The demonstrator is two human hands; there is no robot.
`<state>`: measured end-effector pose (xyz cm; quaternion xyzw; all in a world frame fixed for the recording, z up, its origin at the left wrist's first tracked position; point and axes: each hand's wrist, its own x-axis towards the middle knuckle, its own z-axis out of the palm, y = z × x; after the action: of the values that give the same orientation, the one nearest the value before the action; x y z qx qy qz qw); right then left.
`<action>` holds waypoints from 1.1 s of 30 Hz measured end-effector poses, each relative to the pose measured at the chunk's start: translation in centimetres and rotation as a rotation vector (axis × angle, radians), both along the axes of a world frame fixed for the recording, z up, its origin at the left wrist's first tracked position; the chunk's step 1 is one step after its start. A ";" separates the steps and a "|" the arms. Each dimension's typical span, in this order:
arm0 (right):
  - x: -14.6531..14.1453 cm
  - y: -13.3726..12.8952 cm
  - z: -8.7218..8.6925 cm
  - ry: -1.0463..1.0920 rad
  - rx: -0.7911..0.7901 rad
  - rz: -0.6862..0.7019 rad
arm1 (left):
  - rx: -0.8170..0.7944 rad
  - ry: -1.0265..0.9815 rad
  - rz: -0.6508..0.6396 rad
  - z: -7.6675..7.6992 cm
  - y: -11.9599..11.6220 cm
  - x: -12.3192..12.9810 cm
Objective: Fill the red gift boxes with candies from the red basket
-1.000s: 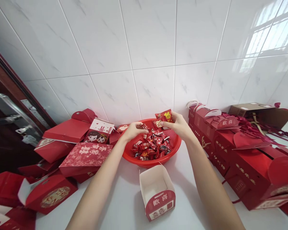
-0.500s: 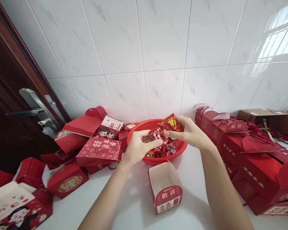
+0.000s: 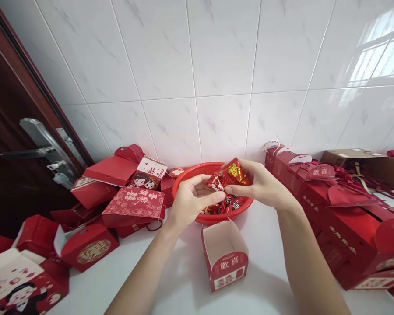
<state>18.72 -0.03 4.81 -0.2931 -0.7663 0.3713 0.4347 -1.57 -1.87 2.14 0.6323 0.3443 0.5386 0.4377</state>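
Both hands are together above a red plastic basket (image 3: 180, 183) with wrapped candies (image 3: 228, 204) inside. My right hand (image 3: 261, 183) is closed on a shiny red candy packet (image 3: 234, 171) with gold lettering. Between the thumb and fingers of my left hand (image 3: 192, 199) is a smaller red wrapped candy (image 3: 216, 183) with white print; it touches the packet in the other hand. An open red gift box (image 3: 226, 262) with a pale inside stands on the white table in front of the basket, below both hands.
Folded and half-open red boxes (image 3: 134, 203) are piled on the left, near a dark door with a metal handle (image 3: 46, 148). A row of assembled red boxes (image 3: 328, 210) lines the right, with a brown carton (image 3: 364, 159) behind. A tiled wall (image 3: 223, 127) closes off the back.
My hands have drawn the candies closer together and a little up from the pile, so more of the basket's contents shows below. The view has shifted slightly.
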 end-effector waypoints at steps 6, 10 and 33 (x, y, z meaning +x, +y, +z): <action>0.3 -0.3 0.2 0.026 -0.029 0.023 | 0.027 -0.043 0.007 -0.2 0.3 -0.1; 0.4 -0.4 0.4 0.014 -0.024 0.032 | 0.034 -0.037 0.004 -0.5 0.3 0.0; 0.9 -0.8 0.5 0.057 0.050 -0.024 | 0.934 0.281 0.092 -0.8 0.3 -1.0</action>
<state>19.63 -0.87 5.29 -0.2808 -0.7590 0.3551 0.4679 -2.59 -1.56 1.37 0.8118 0.1491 0.5637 0.0326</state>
